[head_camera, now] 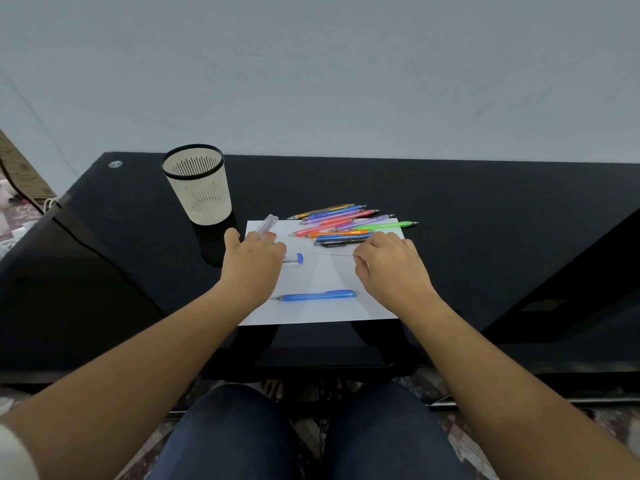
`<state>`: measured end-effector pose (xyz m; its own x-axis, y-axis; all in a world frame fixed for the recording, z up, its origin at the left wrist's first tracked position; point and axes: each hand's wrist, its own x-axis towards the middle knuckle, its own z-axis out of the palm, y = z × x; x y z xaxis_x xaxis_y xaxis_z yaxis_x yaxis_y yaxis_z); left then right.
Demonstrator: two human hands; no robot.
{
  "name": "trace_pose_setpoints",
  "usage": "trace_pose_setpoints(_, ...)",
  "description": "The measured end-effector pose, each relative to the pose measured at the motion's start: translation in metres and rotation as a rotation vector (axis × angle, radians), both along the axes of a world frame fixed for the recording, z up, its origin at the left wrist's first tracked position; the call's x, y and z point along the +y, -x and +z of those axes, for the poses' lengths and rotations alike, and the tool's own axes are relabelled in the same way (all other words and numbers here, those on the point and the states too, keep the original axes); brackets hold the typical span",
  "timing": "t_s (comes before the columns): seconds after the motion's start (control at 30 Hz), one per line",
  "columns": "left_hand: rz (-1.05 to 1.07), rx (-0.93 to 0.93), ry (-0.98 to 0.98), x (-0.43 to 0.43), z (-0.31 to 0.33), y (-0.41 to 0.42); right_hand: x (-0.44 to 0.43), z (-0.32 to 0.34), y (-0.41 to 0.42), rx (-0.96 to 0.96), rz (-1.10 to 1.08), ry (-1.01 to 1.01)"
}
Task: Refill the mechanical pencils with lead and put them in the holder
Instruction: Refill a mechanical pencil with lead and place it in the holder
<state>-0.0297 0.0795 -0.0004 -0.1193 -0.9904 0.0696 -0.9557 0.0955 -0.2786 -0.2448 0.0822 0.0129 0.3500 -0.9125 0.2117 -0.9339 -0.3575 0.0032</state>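
Blue pencil (315, 295) on paper (322, 310), low between left hand (253, 261) and right hand (391, 268)

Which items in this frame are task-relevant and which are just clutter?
Job:
beige slotted pencil holder with black rim
pile of coloured mechanical pencils
blue mechanical pencil
clear plastic lead case
blue-capped clear tube
thin grey lead, pinched by right hand

Lying about:
white paper sheet, underlay only
silver round disc on black desk

Finishes I see from here
Glossy black desktop (485, 202), matt white paper sheet (322, 311), translucent plastic mechanical pencils (346, 221), matt cream plastic holder (202, 192).
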Motion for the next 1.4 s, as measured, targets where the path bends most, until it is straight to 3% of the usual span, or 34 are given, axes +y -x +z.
trace_pose_setpoints(0.33, -0.042, 0.091, -0.071, -0.004, 0.004, 0.007, 0.001, 0.001, 0.0, 0.001, -0.01, -0.033)
trace_pose_setpoints(0.67, 0.103, 0.479, 0.166, 0.0, -0.002, 0.013, -0.001, 0.0, 0.003, 0.007, -0.046, 0.0)
trace_pose_setpoints(0.9, 0.094, 0.536, 0.197, 0.002, -0.001, 0.012, 0.0, 0.001, 0.001, 0.012, -0.041, 0.013)
trace_pose_setpoints(1.13, 0.198, 1.039, 0.262, 0.003, -0.003, 0.011, 0.001, 0.002, -0.001, 0.016, -0.042, 0.009)
trace_pose_setpoints(1.4, 0.081, 0.924, 0.299, 0.008, 0.002, 0.009, 0.001, 0.002, -0.003, 0.026, -0.053, -0.01)
